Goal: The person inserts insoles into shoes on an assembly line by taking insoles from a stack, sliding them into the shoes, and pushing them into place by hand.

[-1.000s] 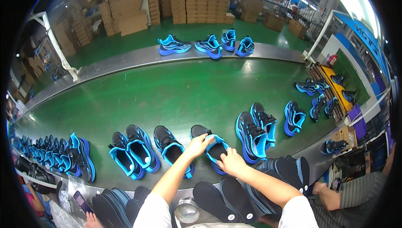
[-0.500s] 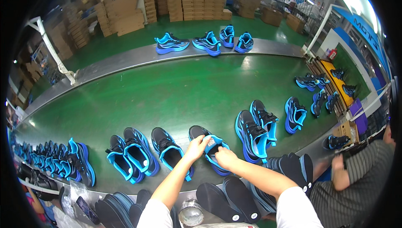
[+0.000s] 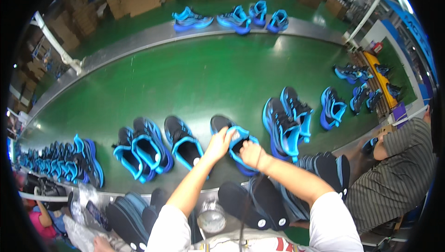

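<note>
A black and bright-blue sneaker stands on the green belt right in front of me, toe pointing away. My left hand is closed on the left edge of its collar, near the tongue, where a pale label shows. At the right side of the same opening, my right hand has its fingers curled and pressed together. The fingertips are partly hidden at the collar. Just left of my hands stands another such sneaker, with a pair beyond it. A further pair is to the right.
Black insoles and a glass jar lie along the near ledge. Plastic bags and a phone are at the lower left. Sneakers line the far metal rail and crowd the left end. A co-worker in a striped shirt leans in at right.
The whole scene sits higher in the picture now. My right hand's fingers are more curled at the collar; the left keeps its grip. The co-worker at right has leaned toward the belt.
</note>
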The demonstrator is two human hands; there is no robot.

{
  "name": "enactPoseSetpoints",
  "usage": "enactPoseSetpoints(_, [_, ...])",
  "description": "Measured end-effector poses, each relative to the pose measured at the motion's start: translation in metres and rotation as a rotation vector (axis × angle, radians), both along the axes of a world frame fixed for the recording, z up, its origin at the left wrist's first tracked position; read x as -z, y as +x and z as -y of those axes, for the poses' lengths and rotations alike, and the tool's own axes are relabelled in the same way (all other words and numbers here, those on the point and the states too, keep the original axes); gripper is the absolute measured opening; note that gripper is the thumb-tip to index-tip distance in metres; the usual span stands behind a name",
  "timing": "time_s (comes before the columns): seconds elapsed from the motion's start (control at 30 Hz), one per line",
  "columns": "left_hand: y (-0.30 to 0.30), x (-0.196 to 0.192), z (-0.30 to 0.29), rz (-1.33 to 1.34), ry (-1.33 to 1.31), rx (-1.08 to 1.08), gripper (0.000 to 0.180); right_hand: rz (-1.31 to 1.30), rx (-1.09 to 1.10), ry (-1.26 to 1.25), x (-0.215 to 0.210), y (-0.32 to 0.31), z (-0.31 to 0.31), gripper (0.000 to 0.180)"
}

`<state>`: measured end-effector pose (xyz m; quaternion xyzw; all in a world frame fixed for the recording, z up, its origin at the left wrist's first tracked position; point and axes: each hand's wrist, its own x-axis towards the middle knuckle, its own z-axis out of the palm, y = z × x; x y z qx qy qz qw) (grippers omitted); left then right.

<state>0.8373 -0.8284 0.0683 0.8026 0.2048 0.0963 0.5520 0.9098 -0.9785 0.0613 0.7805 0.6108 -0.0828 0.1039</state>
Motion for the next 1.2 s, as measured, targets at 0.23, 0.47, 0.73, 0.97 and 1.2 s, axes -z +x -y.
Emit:
enactPoseSetpoints(0.23, [-0.003, -0.007, -0.001, 0.019, -0.022, -0.029, 0.035, -0.095, 0.073, -0.644, -0.022, -0.003, -0.030, 0.043])
enactPoseSetpoints(0.47, [0.001, 0.000, -0.001, 0.002, -0.162, 0.022, 0.032, -0.198, 0.049, -0.779, -0.038, -0.005, -0.043, 0.036])
enactPoseSetpoints(0.73, [0.007, -0.011, 0.044, 0.173, 0.337, -0.298, 0.037, -0.529, 0.229, -0.253, 0.014, 0.018, -0.049, 0.045])
enactPoseSetpoints(0.97, [0.008, 0.003, 0.039, 0.264, 0.523, -0.160, 0.032, -0.378, 0.049, -0.261, 0.035, 0.025, -0.083, 0.040])
enactPoseSetpoints(1.2, [0.018, 0.003, 0.035, 0.293, 0.738, -0.147, 0.036, -0.373, 0.046, -0.303, 0.040, 0.040, -0.086, 0.040])
